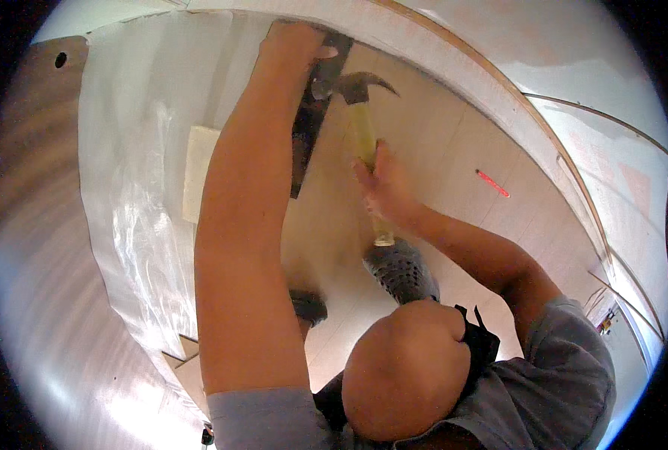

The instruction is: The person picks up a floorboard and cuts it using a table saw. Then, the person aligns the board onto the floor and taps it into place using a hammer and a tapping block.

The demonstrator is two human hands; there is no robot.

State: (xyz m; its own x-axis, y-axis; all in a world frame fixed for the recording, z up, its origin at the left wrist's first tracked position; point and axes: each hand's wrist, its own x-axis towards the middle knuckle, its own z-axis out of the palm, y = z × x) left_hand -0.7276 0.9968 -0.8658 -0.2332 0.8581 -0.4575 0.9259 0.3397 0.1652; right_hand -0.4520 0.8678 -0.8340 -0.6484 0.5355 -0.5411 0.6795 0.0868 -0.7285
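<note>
My right hand (383, 186) is wrapped round the pale yellow handle of a claw hammer (361, 124). The hammer's head lies over a long dark flat bar (304, 139), its curved claw pointing right; whether the face touches the bar I cannot tell. At the far end of that bar, close to the wall's foot, my left hand (296, 43) grips it, thumb laid across its side. The other left fingers are largely hidden. Beneath the bar are light wood-look floor planks (424, 127).
A translucent underlay sheet (135, 150) covers the floor at left, with brown flooring (30, 225) beyond. A pale board piece (199, 176) shows beside my left forearm. A red pen-like stick (492, 183) lies right of the hammer. My bent knee (409, 367) and patterned shoe (401, 271) are near.
</note>
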